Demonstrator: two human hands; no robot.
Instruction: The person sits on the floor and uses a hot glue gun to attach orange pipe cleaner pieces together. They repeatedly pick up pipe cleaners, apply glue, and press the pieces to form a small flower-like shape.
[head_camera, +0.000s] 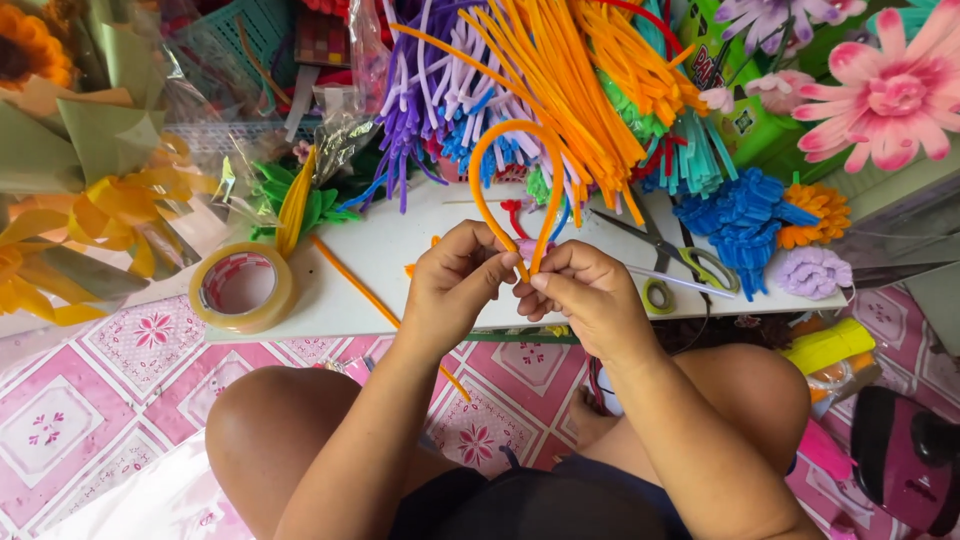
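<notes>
I see both hands pinching the ends of an orange pipe cleaner, left hand and right hand pressed close above the counter. The loop stands arched; I judge twisting the ends comes next, needing firm grip. The crossing looks hidden behind fingers, probably with something pink tucked there.

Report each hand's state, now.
Left hand: closed, pinching one end of the bent orange pipe cleaner.
Right hand: closed, pinching its other end.
</notes>
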